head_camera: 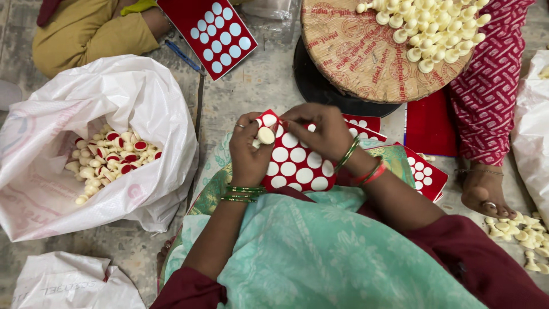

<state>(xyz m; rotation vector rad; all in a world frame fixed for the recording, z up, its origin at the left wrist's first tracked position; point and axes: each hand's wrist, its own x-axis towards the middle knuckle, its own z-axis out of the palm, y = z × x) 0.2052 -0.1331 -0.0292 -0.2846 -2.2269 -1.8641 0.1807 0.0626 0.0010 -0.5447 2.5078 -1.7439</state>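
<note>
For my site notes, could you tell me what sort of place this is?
Probably an informal floor workshop: the person sits beside an open white plastic sack of cream pieces, with a red punched-out sticker sheet in hand and a round board heaped with more.

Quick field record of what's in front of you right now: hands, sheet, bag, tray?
left hand: holds a cream peg by the sheet's top edge
right hand: pinches the sheet's top edge
sheet: red, many round holes, on the lap
bag: white, open, left; pegs inside, some with red tops
tray: round, top, bears plain cream pegs
spare sheets: right of the lap
</note>
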